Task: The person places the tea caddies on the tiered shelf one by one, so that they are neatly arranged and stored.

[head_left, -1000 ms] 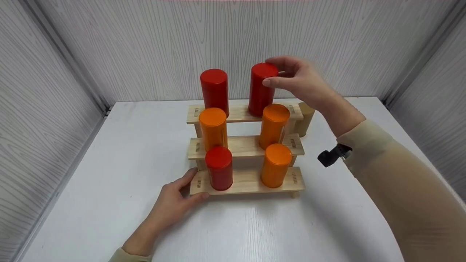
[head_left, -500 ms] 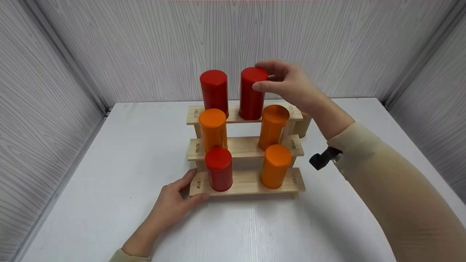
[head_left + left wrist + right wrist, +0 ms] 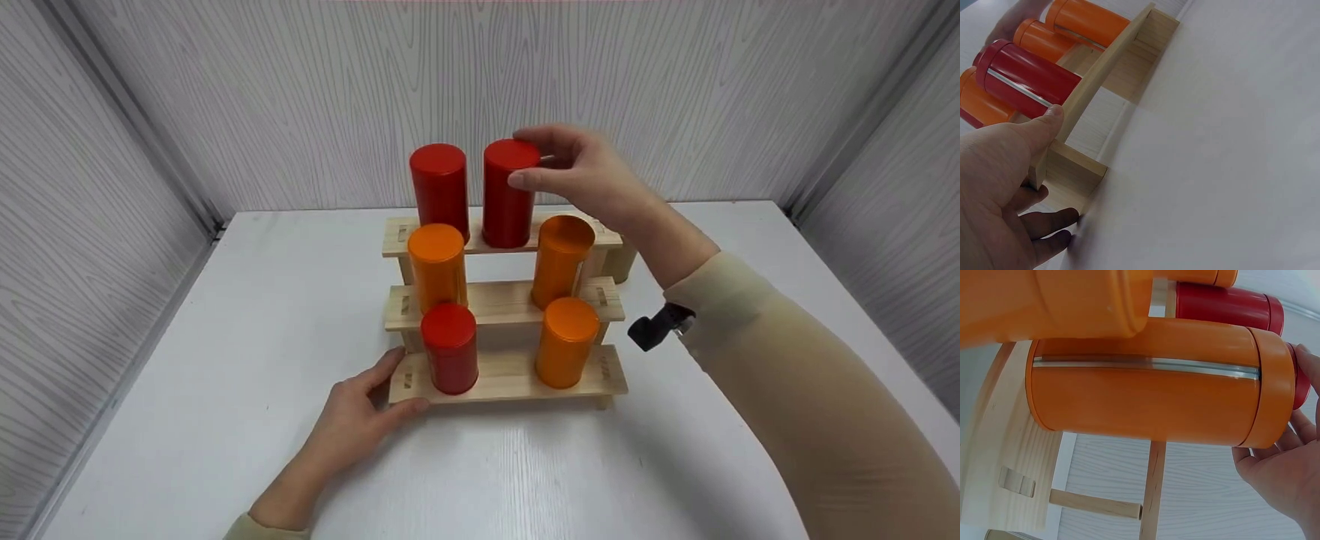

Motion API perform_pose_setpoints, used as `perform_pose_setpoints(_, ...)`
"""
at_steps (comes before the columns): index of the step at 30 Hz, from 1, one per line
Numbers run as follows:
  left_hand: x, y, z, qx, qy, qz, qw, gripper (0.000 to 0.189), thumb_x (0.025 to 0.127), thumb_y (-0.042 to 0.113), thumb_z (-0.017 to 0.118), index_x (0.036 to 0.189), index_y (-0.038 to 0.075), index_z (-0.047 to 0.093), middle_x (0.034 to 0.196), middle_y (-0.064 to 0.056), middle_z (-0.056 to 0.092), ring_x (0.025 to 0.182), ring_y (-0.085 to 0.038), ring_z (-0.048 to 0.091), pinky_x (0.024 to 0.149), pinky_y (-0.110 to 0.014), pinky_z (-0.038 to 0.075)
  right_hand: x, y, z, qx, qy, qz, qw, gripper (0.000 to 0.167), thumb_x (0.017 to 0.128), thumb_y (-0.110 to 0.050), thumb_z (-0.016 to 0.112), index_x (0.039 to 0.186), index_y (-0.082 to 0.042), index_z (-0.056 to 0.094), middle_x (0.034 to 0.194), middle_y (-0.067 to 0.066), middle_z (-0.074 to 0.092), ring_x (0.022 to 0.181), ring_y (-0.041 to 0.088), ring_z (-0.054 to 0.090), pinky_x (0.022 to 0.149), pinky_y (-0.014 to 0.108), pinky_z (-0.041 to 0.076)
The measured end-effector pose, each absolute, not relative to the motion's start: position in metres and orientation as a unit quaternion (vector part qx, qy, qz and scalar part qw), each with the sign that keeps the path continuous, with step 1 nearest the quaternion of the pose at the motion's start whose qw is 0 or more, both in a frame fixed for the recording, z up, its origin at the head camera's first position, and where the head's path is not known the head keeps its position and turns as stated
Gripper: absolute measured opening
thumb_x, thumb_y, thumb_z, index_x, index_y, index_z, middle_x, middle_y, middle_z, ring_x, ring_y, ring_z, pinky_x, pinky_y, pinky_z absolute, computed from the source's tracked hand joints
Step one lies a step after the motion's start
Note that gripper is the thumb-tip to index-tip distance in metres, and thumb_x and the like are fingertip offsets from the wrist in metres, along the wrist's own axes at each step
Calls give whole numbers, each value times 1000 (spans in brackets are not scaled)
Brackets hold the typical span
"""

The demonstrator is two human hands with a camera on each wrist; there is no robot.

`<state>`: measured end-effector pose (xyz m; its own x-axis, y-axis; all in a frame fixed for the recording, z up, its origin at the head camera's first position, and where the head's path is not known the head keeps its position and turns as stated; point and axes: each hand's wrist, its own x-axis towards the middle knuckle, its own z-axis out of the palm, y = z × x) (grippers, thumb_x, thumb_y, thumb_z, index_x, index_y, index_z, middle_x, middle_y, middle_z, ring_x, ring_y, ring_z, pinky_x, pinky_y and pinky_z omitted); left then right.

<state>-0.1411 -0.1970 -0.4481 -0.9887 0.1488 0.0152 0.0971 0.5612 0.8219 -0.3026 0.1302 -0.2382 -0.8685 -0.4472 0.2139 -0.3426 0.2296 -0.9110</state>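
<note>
A three-step wooden rack [image 3: 506, 375] carries a pair of lidded canisters on each step. My right hand [image 3: 592, 172] grips the top of the right-hand red canister [image 3: 508, 202] on the highest step, thumb in front and fingers behind. Close to its left stands another red canister [image 3: 439, 187]. With my left hand [image 3: 356, 416] I hold the left end of the lowest step, thumb on its front edge. In the left wrist view the thumb [image 3: 1050, 118] lies against that board below a red canister [image 3: 1027, 79]. In the right wrist view an orange canister [image 3: 1151, 382] hides the gripped one's body.
Orange canisters stand on the middle step, left [image 3: 438, 262] and right [image 3: 562, 259]. The lowest step bears a red canister [image 3: 450, 349] and an orange one [image 3: 567, 345]. A beige cylinder [image 3: 621, 262] is partly hidden behind the rack's right side. Grooved grey walls enclose the white table [image 3: 225, 337].
My right hand has moved left with the red canister along the top step, bringing it nearer the other red one. The left hand stays at the rack's end.
</note>
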Motion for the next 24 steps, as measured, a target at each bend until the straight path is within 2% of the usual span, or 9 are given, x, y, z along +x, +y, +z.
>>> perform_pose_setpoints(11,-141,-196,-447,65,884,462,36,97,84,57,86,163,18,44,163,1,47,148,-24,48,118,-43,43,-303,126,-241,-255,788,-558,44,61,96,-31,83,149,-15,59,135,2,68,126,21,64,111,38,52)
perform_pose_setpoints(18,-140,-196,-447,58,884,462,39,92,87,49,87,162,16,46,163,0,48,147,-24,50,117,-42,44,-303,125,-242,-249,788,-562,47,62,96,-30,82,151,-15,58,135,2,68,126,22,64,111,39,52)
perform_pose_setpoints(24,-141,-198,-447,64,885,459,34,92,87,50,87,162,17,46,162,0,48,147,-24,50,118,-42,44,-302,125,-241,-244,796,-552,51,62,97,-33,81,152,-18,57,136,1,67,127,20,63,112,39,51)
